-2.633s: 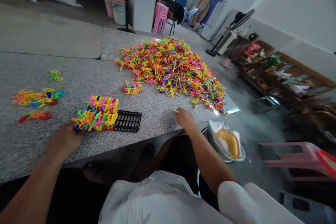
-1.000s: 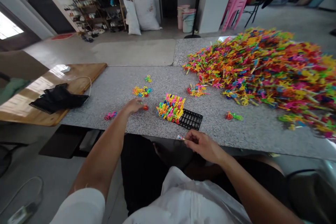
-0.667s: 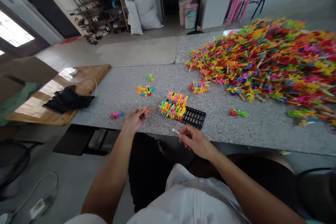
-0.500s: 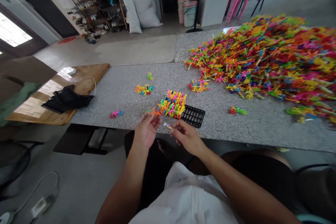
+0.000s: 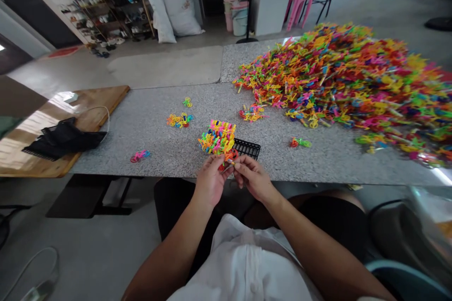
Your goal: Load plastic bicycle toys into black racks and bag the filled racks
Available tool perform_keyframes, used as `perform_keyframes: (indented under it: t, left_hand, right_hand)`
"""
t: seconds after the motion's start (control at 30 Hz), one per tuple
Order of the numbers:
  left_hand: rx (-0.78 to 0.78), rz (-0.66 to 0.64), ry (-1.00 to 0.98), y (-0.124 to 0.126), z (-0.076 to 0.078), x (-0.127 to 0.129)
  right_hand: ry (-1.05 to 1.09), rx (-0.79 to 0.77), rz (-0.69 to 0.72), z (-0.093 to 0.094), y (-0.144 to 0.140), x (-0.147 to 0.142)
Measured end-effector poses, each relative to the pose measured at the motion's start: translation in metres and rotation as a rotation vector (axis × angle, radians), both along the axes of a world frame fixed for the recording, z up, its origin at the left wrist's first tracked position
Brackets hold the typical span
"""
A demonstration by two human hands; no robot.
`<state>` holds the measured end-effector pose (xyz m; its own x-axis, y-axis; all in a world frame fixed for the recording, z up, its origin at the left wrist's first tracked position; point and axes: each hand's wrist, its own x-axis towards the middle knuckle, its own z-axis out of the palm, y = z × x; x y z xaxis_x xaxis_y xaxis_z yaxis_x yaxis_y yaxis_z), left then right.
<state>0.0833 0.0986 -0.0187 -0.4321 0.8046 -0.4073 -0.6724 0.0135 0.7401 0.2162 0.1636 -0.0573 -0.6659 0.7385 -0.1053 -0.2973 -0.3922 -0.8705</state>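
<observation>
Just over the table's front edge, my left hand [image 5: 211, 181] pinches an orange-red plastic toy piece [image 5: 231, 154]. My right hand [image 5: 254, 179] meets it from the right, thumb and fingers closed on a small printed stick [image 5: 230, 162] that touches the piece. Behind the hands lies a black slotted tray [image 5: 249, 148]. Its left part is covered by rows of bright plastic pieces [image 5: 218, 136] in yellow, pink, green and orange. The fingertips partly hide what is held.
A large heap of coloured plastic pieces [image 5: 339, 84] covers the right of the grey speckled table [image 5: 155, 146]. Small clusters [image 5: 179, 120] lie around the tray. Stacked black trays [image 5: 67, 138] rest on a wooden board [image 5: 113, 99] at left. A fan [image 5: 250, 4] stands behind.
My hands have come together, bringing the printed stick up to the orange-red piece. The view has turned right, so the table's contents appear further left.
</observation>
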Motion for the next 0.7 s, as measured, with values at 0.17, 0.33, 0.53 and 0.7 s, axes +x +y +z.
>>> perform_keyframes:
  t: [0.17, 0.33, 0.53, 0.7]
  left_hand:
    - [-0.011, 0.045, 0.000, 0.000, -0.003, 0.007]
    - [0.001, 0.151, -0.078, 0.005, -0.005, 0.016]
    - [-0.003, 0.161, -0.105, 0.008, -0.003, 0.021]
    - [0.032, 0.129, -0.032, 0.007, -0.007, 0.022]
  right_hand:
    - [0.021, -0.008, 0.010, -0.008, 0.000, 0.004]
    - [0.024, 0.053, -0.015, -0.010, -0.002, 0.005]
    - [0.054, 0.022, -0.044, -0.010, -0.004, 0.005]
    - [0.074, -0.043, -0.025, -0.008, -0.001, 0.007]
